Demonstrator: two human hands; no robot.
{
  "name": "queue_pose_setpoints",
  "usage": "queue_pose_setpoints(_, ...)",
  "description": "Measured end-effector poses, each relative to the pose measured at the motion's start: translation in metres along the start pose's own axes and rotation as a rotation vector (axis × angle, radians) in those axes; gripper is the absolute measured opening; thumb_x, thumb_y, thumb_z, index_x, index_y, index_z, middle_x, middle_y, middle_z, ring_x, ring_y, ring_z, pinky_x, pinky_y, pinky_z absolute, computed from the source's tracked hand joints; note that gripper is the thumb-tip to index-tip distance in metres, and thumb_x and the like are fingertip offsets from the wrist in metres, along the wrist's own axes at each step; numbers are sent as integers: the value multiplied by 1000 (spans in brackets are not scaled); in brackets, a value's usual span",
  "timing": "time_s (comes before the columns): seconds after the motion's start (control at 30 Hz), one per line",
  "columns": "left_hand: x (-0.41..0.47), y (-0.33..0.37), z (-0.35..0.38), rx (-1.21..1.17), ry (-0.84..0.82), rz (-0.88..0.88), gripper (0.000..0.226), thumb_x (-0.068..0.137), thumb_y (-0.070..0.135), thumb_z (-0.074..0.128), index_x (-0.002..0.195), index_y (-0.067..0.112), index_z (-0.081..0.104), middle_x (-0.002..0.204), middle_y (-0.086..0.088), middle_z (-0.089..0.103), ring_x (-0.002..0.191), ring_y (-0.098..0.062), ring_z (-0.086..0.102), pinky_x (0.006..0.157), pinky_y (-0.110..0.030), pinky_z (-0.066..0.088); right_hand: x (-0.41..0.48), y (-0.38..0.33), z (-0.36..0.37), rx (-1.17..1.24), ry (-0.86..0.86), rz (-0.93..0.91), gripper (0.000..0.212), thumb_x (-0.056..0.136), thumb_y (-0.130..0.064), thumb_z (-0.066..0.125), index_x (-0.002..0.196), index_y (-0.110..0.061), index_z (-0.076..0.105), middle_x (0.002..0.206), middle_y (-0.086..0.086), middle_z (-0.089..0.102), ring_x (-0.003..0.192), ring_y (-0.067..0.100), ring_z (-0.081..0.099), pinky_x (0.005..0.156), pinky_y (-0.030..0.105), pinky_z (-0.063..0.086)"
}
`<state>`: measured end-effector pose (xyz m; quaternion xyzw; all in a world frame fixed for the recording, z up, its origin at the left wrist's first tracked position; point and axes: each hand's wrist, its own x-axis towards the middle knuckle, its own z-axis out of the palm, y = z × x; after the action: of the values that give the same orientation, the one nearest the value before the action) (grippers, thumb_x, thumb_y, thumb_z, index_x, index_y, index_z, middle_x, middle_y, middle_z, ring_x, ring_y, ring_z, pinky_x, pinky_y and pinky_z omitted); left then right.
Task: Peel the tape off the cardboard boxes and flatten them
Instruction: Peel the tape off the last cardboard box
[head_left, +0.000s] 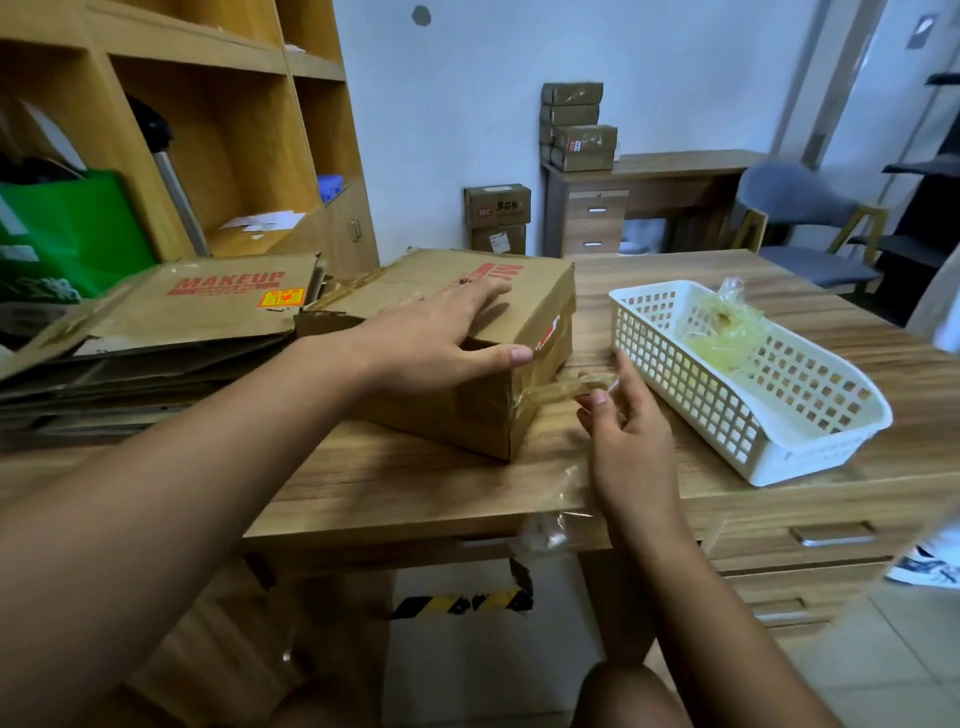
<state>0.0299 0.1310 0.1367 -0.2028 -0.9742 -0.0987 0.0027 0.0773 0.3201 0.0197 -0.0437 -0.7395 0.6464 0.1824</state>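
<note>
Left of frame: flattened boxes (171, 322) stacked on desk (395, 467), finished by look of it.
Centre: cardboard box (467, 358) standing unflattened, left hand (436, 343) spread flat on top, fingers open, pinning it.
Right of centre: right hand (628, 431), fingers pinched on tape strip (550, 392) stretched from box's near corner.
Advice: keep downward press firm; pull tape low and steady along seam to avoid snapping.
Right: white basket (810, 431) with wadded tape (727, 332), likely drop spot.
</note>
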Motion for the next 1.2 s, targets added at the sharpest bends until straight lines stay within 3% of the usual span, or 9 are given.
queue_pose_setpoints(0.17, -6, -29, -10, -2, -65, 70, 57, 91, 72, 42, 145, 62, 24, 159, 16, 31, 140, -16, 38, 110, -39, 35, 8, -10, -7, 254, -26, -13, 74, 90, 10, 59, 139, -44, 51, 124, 13, 62, 111, 31, 66, 100, 51, 54)
queue_pose_setpoints(0.23, -8, -31, -10, 39, -23, 93, 54, 95, 64, 43, 147, 58, 29, 158, 19, 33, 142, -12, 35, 107, -33, 32, 10, -9, -7, 255, -110, 20, 59, 90, 9, 58, 122, -40, 67, 113, 10, 65, 99, 26, 68, 90, 45, 59)
queue_pose_setpoints(0.3, -9, -30, -6, 119, 59, 102, 60, 88, 72, 33, 147, 59, 31, 156, 22, 35, 143, -12, 35, 108, -37, 36, 6, -11, -5, 275, -218, 70, 39, 94, 1, 58, 110, -31, 74, 106, 9, 66, 93, 21, 67, 73, 29, 57)
queue_pose_setpoints(0.4, -9, -26, 1, 203, 140, 72, 69, 77, 83, 18, 143, 66, 26, 154, 23, 38, 138, -17, 44, 100, -45, 47, 4, -12, -6, 249, -268, 20, 21, 96, -17, 65, 113, -28, 73, 110, 4, 72, 96, 17, 68, 70, 22, 54)
queue_pose_setpoints(0.57, -8, -20, 6, 261, 264, 41, 66, 78, 83, 18, 142, 68, 27, 151, 28, 39, 134, -18, 49, 90, -38, 50, 8, -18, -4, 209, -193, -15, 38, 94, -18, 70, 130, -32, 63, 109, -8, 73, 87, 5, 72, 60, 16, 52)
queue_pose_setpoints(0.63, -8, -18, 9, 266, 289, 29, 66, 79, 81, 19, 143, 66, 27, 151, 28, 38, 135, -17, 48, 91, -38, 48, 10, -16, -1, 169, -159, -32, 38, 94, -10, 70, 128, -26, 67, 105, -8, 75, 86, 6, 73, 63, 15, 52)
queue_pose_setpoints(0.77, -6, -20, 15, 265, 326, 16, 67, 81, 80, 15, 145, 63, 26, 152, 24, 39, 137, -17, 47, 93, -42, 50, 6, -10, 3, 121, -104, -94, 23, 94, -1, 67, 101, -20, 77, 85, -2, 75, 73, 4, 67, 61, 17, 51)
queue_pose_setpoints(1.03, -3, -17, 21, 275, 367, -6, 56, 91, 73, 25, 146, 61, 27, 153, 22, 39, 138, -17, 46, 92, -39, 49, -22, 0, 16, 53, 28, -219, 31, 94, -1, 67, 102, -29, 74, 104, -15, 74, 102, -5, 68, 93, 14, 52)
queue_pose_setpoints(1.2, -4, -19, 23, 272, 368, 7, 55, 93, 72, 26, 147, 61, 26, 154, 22, 37, 140, -16, 43, 96, -39, 48, -37, 0, 19, 45, 57, -260, 32, 93, 2, 66, 104, -26, 75, 111, -16, 73, 108, -7, 66, 96, 13, 50)
